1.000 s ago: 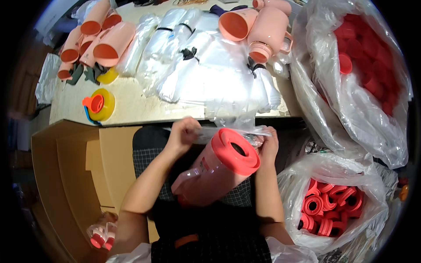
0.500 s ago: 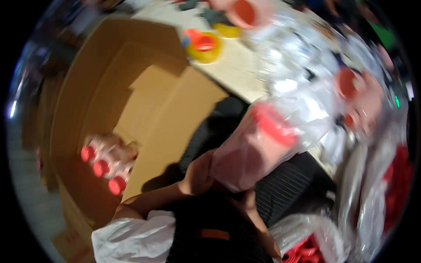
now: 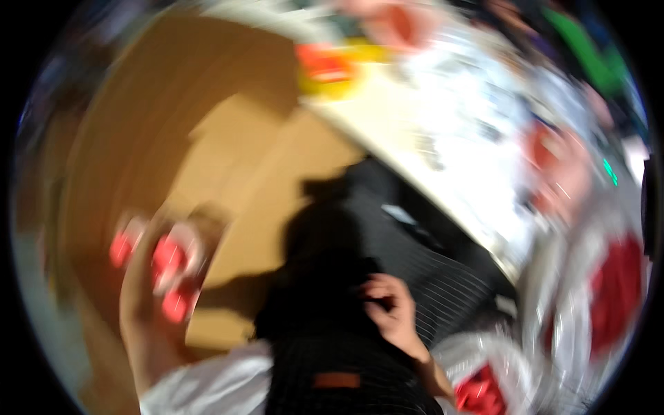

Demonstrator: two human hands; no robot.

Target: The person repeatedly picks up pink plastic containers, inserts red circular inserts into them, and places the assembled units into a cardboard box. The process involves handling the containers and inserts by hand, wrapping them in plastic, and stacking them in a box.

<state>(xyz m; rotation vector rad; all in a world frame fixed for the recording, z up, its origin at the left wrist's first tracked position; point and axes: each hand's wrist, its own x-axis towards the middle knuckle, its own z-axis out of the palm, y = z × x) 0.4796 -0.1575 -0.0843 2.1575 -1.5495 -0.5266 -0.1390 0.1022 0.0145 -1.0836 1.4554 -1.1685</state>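
My left arm reaches down into the large cardboard box (image 3: 259, 200) at the left. My left hand (image 3: 158, 225) is smeared by motion among pink bottles with red caps (image 3: 178, 304); its grip on any of them is not clear. One larger red-topped pink piece (image 3: 168, 256) lies right beside the hand, also blurred. Over my dark striped lap, my right hand (image 3: 389, 308) hangs with curled fingers drawn toward the thumb, and nothing shows in it.
A pale table (image 3: 377, 104) runs along the right, bearing an orange-and-yellow toy-like piece (image 3: 325, 69), clear plastic bags (image 3: 463, 111) and pink jugs (image 3: 564, 166). Clear bags of red parts (image 3: 484, 391) stand at the lower right.
The bagged pink jug with the red rim has left my lap and my right hand. My left arm has swung left into the box. The view has shifted slightly and blurred.
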